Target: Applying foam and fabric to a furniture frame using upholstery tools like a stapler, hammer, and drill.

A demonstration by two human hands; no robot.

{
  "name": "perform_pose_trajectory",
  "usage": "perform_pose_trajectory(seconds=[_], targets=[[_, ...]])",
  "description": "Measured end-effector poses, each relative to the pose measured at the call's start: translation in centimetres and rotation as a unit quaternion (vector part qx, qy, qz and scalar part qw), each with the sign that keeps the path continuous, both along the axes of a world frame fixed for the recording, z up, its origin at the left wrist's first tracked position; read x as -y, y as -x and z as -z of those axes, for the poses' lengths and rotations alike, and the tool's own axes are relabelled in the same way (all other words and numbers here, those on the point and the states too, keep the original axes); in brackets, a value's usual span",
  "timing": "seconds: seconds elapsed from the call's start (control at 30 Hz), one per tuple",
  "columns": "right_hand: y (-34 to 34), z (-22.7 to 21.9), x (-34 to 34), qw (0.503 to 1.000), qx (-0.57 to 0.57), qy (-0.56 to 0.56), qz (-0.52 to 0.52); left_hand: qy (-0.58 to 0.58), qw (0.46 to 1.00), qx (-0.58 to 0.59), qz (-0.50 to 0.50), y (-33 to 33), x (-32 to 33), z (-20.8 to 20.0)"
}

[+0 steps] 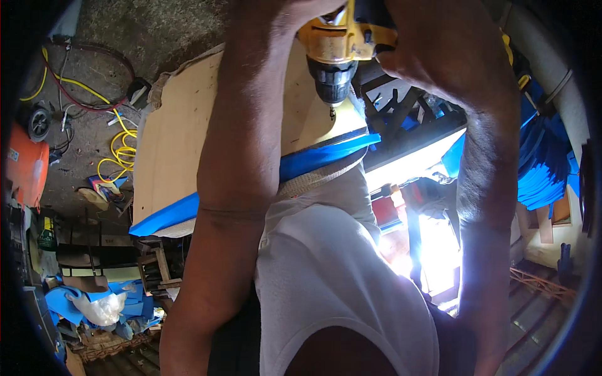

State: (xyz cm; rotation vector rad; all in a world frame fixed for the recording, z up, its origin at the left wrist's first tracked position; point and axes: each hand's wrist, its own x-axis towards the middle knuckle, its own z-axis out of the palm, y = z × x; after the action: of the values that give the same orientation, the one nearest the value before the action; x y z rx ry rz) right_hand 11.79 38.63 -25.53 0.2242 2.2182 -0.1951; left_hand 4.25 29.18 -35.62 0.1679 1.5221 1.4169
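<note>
A yellow and black cordless drill (332,47) points toward me at the top of the head view. My right hand (433,47) is closed around its handle side. At the upper edge, my left hand (307,7) lies against the drill's left side; its fingers are cut off or hidden. The short dark drill bit (332,113) in the chuck is over a pale wooden panel (175,138), close to its near edge; I cannot tell whether it touches. A blue strip (166,214) runs along that edge. My left forearm covers the panel's middle.
A yellow coiled hose (119,153) lies on the floor at left, near an orange wheeled machine (28,166). Blue scraps (135,301) and a clear plastic bag (103,309) are lower left. Blue sheets (542,178) hang at right. Bright light (437,254) glares beside my right forearm.
</note>
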Motion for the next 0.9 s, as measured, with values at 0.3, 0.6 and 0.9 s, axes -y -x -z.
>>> perform_pose_trajectory(seconds=[0.3,0.6,0.9], targets=[[1.1,-0.6,1.0,0.991,0.116,-0.060,0.038,-0.028,0.992,-0.126,-0.003,0.3,0.5,-1.5],[-0.8,-1.3,1.6,0.985,0.130,-0.031,0.107,-0.010,0.996,-0.082,0.035,-1.7,0.6,-2.1],[-5.4,-2.2,4.3,0.983,-0.175,-0.025,0.056,-0.064,0.994,0.081,-0.046,-2.0,4.8,-4.3]])
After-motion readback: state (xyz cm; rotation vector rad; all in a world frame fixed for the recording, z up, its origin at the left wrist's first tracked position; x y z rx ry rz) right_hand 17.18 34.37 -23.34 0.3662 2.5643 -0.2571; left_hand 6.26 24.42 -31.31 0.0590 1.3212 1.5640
